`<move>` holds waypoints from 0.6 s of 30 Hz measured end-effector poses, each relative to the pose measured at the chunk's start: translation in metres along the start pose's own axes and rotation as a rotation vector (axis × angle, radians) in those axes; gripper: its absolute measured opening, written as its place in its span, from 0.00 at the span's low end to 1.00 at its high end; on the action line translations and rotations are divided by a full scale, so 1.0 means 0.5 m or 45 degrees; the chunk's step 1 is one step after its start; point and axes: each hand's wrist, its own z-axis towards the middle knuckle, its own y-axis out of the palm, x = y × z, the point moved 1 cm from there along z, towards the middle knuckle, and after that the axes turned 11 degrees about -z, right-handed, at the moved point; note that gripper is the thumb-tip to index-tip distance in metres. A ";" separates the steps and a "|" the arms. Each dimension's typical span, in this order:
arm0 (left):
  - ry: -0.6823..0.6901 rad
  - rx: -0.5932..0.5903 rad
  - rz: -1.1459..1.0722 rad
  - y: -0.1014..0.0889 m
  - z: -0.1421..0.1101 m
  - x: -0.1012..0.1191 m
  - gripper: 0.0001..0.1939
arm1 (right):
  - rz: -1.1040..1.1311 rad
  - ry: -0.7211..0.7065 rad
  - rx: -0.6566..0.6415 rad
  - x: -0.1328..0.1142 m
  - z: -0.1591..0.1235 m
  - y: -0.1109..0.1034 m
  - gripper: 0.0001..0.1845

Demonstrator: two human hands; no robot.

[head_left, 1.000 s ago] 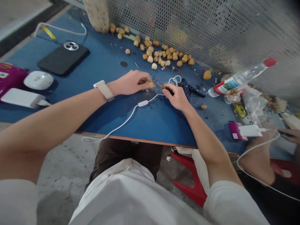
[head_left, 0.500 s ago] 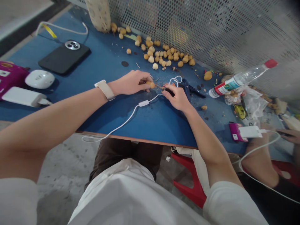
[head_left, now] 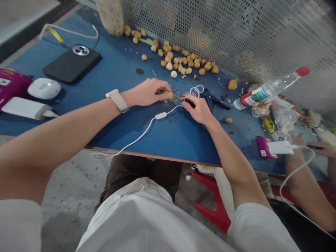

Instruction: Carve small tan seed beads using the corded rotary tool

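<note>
In the middle of the table my left hand (head_left: 152, 91), with a pale watch band at the wrist, pinches a small tan gourd (head_left: 170, 95). Just right of it, my right hand (head_left: 198, 111) is closed around a dark-handled tool (head_left: 190, 103). A thin tip points from this tool toward the gourd; whether they touch is too small to tell. A white cord with an inline switch (head_left: 161, 116) runs past both hands and hangs over the front edge. Beside the right hand lies a dark blue clamp-like object (head_left: 209, 99), partly hidden.
Many small gourds (head_left: 183, 63) lie along the perforated metal screen (head_left: 168, 21). A black phone (head_left: 70, 66) and a white case (head_left: 44, 88) are at left. At right a clear bottle (head_left: 267, 91) leans above plastic bags (head_left: 283, 113). Another person's arm (head_left: 307, 189) reaches in there.
My hands, the gourd and the tool hold nearly the same position. At the far right, the other person's arm and the white cable near it have shifted rightward.
</note>
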 end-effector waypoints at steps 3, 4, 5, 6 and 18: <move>-0.011 0.003 -0.004 0.000 -0.001 0.002 0.25 | 0.004 -0.004 -0.002 -0.001 0.000 0.000 0.59; -0.013 0.001 -0.003 0.000 -0.001 0.003 0.24 | -0.004 0.003 -0.005 -0.002 0.000 0.000 0.58; -0.013 -0.003 0.000 0.000 -0.001 0.004 0.24 | -0.011 0.009 -0.005 -0.002 0.000 0.000 0.57; -0.013 -0.007 0.002 0.000 -0.001 0.004 0.24 | -0.014 0.008 -0.004 -0.002 0.000 0.000 0.56; 0.042 -0.024 0.041 -0.003 0.000 -0.002 0.24 | 0.034 -0.005 0.013 -0.001 0.002 -0.005 0.56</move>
